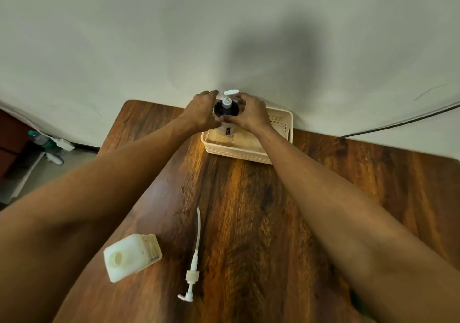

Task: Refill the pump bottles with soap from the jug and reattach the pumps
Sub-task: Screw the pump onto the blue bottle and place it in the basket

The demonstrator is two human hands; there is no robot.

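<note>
Both hands, left and right, grip the pump bottle upright in the basket

You face a dark wooden surface set against a pale wall. A cream slotted basket sits at its far edge, and a black cable runs along the wall to your right.

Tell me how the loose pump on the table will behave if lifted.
Probably light: the pump is slim plastic. Its long tube curves slightly, so it likely flexes and wags. The sideways spout should stop rolling.
</note>
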